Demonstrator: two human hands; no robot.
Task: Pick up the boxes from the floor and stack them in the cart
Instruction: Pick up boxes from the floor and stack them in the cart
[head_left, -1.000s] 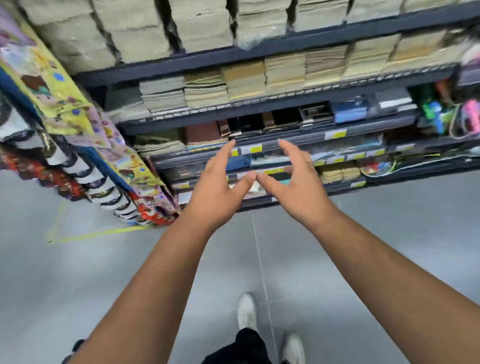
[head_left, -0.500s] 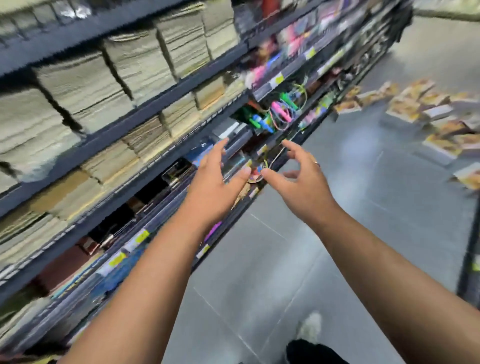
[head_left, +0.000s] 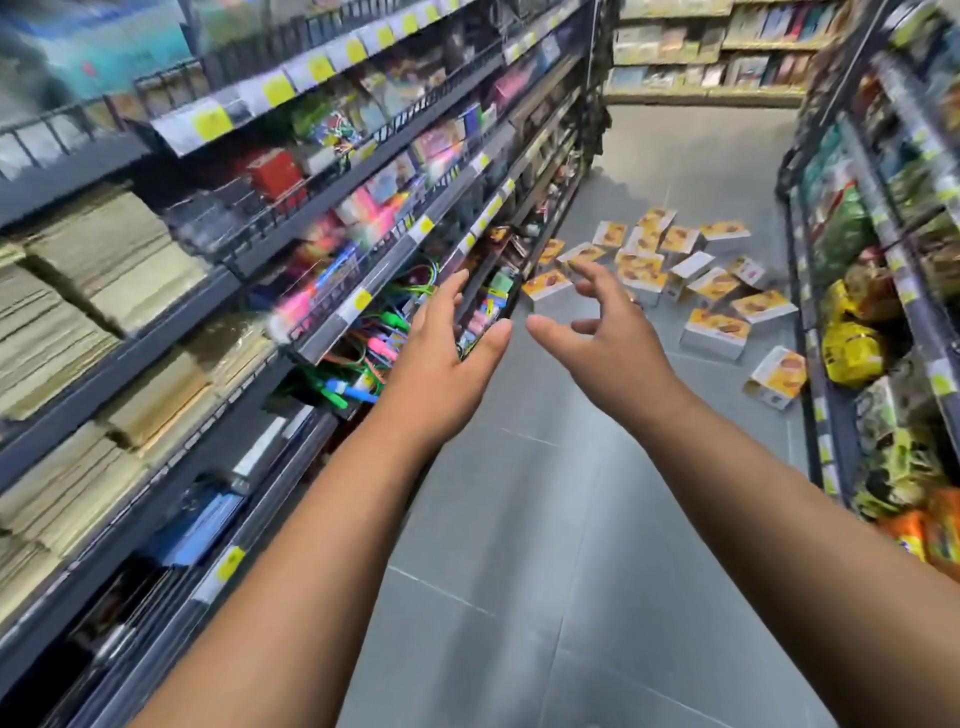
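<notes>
From the head view, the person stood in a shop aisle with both bare arms stretched forward over the grey tiled floor (head_left: 519, 545). The left hand (head_left: 441, 353) was held flat with its fingers straight and the thumb out to the side, gripping nothing. The right hand (head_left: 602, 338) hung just beside it, apart from it, fingers spread and loosely crooked like a claw, also gripping nothing. The boxes (head_left: 675, 270), white with an orange-yellow picture on the face, lay scattered in a loose heap on the floor farther down the aisle, well beyond both hands, some flat and some on edge. One stray box (head_left: 779, 376) leaned tilted at the foot of the right-hand shelving (head_left: 831, 332), which carried bagged snacks (head_left: 852, 353). The left-hand shelving (head_left: 218, 291) bore yellow price labels (head_left: 356, 301), stacks of paper goods (head_left: 104, 260) and bright coloured cords (head_left: 374, 364).
</notes>
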